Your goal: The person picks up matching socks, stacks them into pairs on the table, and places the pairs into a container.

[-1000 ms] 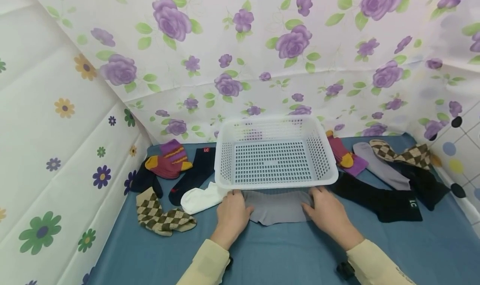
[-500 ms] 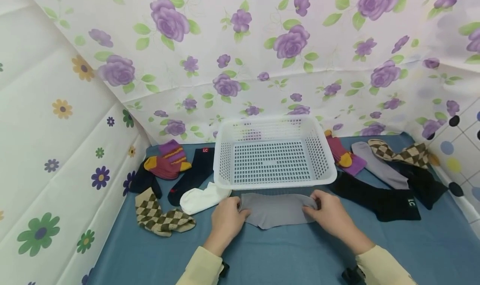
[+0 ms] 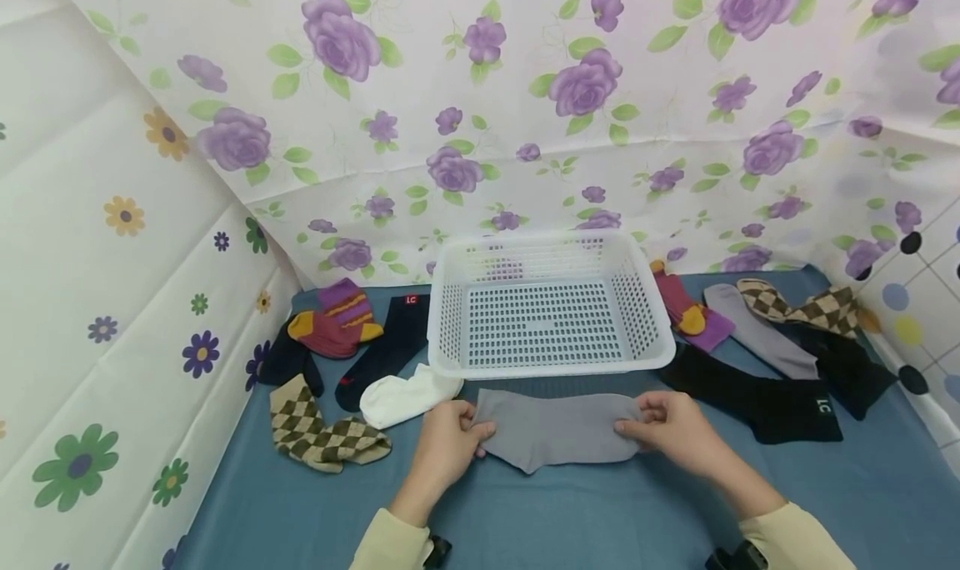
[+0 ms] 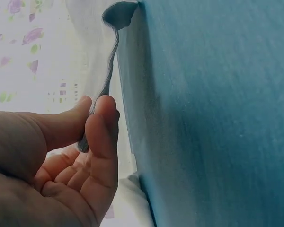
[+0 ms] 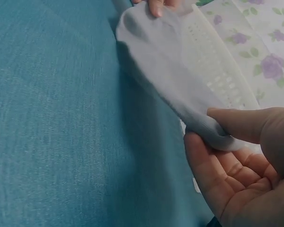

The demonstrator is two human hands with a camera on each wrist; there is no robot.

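A grey sock [image 3: 558, 430] is stretched flat between both hands, in front of the basket. My left hand [image 3: 444, 443] pinches its left end between thumb and fingers; the left wrist view shows the sock [image 4: 110, 61] edge-on, above the blue cloth. At the other end my right hand [image 3: 678, 432] pinches the sock the same way. In the right wrist view the sock [image 5: 163, 71] runs from the right hand [image 5: 241, 161] up to the left fingertips, raised over the cloth with a shadow beneath.
A white perforated basket [image 3: 551, 372] stands behind the sock. Left of it lie a white sock [image 3: 408, 397], a checkered sock [image 3: 322, 437], a maroon-and-yellow sock [image 3: 337, 328] and navy socks [image 3: 386, 349]. To the right are a black sock [image 3: 757, 395], another grey sock [image 3: 761, 332] and several more.
Both hands have lifted the grey sock off the cloth and drawn it toward the person, away from the basket. The hands stand slightly farther apart, and the sock is pulled out longer.
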